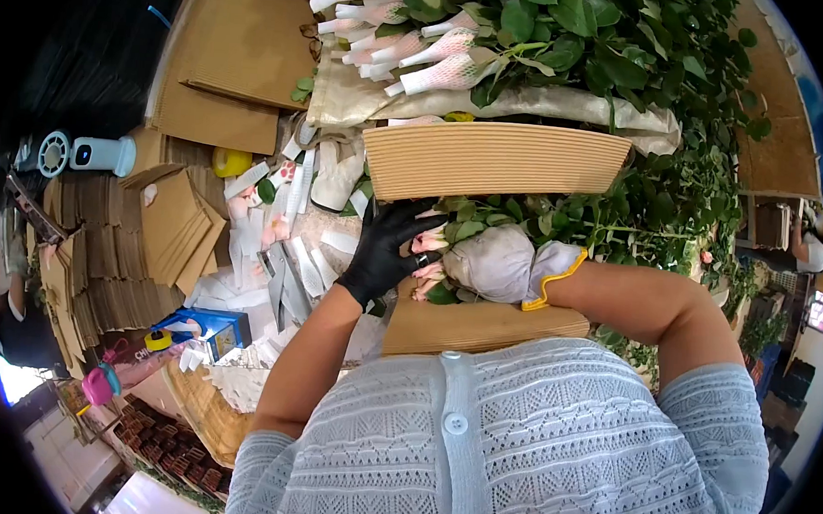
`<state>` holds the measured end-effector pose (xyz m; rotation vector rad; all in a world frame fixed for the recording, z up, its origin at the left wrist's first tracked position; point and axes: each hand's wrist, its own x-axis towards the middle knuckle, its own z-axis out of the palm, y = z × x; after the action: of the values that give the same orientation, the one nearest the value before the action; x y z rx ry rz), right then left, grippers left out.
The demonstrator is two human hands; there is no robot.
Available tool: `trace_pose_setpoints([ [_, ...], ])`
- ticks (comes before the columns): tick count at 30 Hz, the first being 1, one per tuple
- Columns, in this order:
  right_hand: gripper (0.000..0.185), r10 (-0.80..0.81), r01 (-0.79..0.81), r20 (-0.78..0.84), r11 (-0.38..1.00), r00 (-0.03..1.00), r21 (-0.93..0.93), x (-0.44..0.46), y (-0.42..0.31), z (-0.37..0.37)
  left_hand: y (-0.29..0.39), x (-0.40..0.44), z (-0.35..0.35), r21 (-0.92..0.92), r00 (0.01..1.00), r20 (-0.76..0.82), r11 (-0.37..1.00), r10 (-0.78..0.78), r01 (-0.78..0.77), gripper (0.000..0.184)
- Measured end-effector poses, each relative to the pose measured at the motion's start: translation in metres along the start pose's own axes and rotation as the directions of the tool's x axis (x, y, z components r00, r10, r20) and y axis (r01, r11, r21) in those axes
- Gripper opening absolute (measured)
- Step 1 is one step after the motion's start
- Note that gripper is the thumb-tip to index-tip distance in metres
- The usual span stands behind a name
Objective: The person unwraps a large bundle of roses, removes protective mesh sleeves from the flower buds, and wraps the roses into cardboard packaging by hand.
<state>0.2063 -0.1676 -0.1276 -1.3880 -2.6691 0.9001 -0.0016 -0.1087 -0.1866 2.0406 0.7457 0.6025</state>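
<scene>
My left hand [388, 251], in a black glove, has its fingers spread around pale pink rose heads [428, 239]. Beside it my right hand [493, 263], in a light grey glove with a yellow-edged cuff, lies over the rose stems just below the heads; its fingers are mostly hidden. Green leaves [474, 219] show above that hand. Both hands are between a standing corrugated cardboard sheet [495, 164] and another cardboard piece [482, 331] lying near my body.
Netted roses [449, 68] with dense foliage fill the top. Left are white paper strips [310, 268], stacked cardboard [105, 241], a blue box [226, 333], a yellow tape roll [231, 162] and a small fan [54, 154]. A person [810, 248] is at far right.
</scene>
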Motion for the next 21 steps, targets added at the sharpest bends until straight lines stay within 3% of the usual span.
trace_pose_setpoints([
  [3, 0.012, 0.051, -0.051, 0.040, 0.999, 0.998, 0.000, -0.001, -0.005, -0.013, 0.011, -0.005, -0.006, -0.024, 1.000, 0.000, 1.000, 0.008, -0.008, 0.053],
  [4, 0.017, -0.050, 0.089, -0.324, 0.990, 0.945, 0.108, 0.000, -0.004, 0.000, 0.019, -0.014, -0.005, 0.104, 0.998, -0.057, 0.994, -0.004, 0.010, 0.054],
  [5, 0.017, -0.050, 0.089, -0.326, 0.991, 0.944, 0.104, 0.004, -0.004, -0.007, 0.023, -0.019, -0.003, 0.227, 0.993, -0.116, 0.973, -0.010, 0.036, 0.056],
  [6, 0.020, 0.065, -0.060, -0.069, 0.996, 0.995, 0.061, 0.007, -0.009, -0.017, 0.017, -0.023, 0.003, 0.202, 0.999, -0.051, 0.979, -0.010, 0.020, 0.054],
  [7, 0.023, 0.190, -0.191, 0.190, 0.982, 0.963, -0.018, 0.009, -0.016, -0.026, 0.012, -0.028, 0.008, 0.195, 0.999, -0.051, 0.981, -0.017, 0.027, 0.054],
  [10, 0.028, 0.237, -0.247, 0.096, 0.963, 0.967, 0.108, 0.009, -0.018, -0.010, 0.008, -0.027, 0.010, 0.285, 0.995, -0.060, 0.954, -0.083, 0.096, 0.052],
  [12, 0.037, 0.344, -0.376, 0.285, 0.925, 0.895, 0.063, 0.006, -0.023, -0.008, 0.009, -0.027, 0.010, 0.248, 0.993, -0.076, 0.962, -0.095, 0.111, 0.051],
  [13, 0.037, 0.340, -0.372, 0.292, 0.926, 0.894, 0.061, 0.003, -0.010, 0.017, 0.009, -0.027, 0.009, 0.221, 0.992, -0.078, 0.969, -0.094, 0.109, 0.050],
  [14, 0.040, 0.363, -0.415, 0.243, 0.885, 0.900, 0.214, -0.002, 0.013, 0.062, 0.009, -0.026, 0.010, 0.220, 0.992, -0.088, 0.969, -0.090, 0.108, 0.051],
  [17, 0.045, 0.294, -0.465, 0.614, 0.875, 0.733, 0.136, 0.014, 0.003, 0.036, 0.013, -0.024, 0.008, 0.317, 0.996, -0.082, 0.946, -0.041, 0.065, 0.051],
  [19, 0.042, 0.067, -0.418, 0.493, 0.634, 0.868, 0.651, 0.017, 0.017, 0.073, 0.011, -0.023, 0.009, 0.265, 0.995, -0.091, 0.962, -0.046, 0.069, 0.050],
  [21, 0.038, -0.056, -0.238, 0.252, 0.186, 0.966, 0.953, 0.021, 0.033, 0.118, 0.011, -0.024, 0.009, 0.253, 0.995, -0.088, 0.965, -0.043, 0.064, 0.050],
])
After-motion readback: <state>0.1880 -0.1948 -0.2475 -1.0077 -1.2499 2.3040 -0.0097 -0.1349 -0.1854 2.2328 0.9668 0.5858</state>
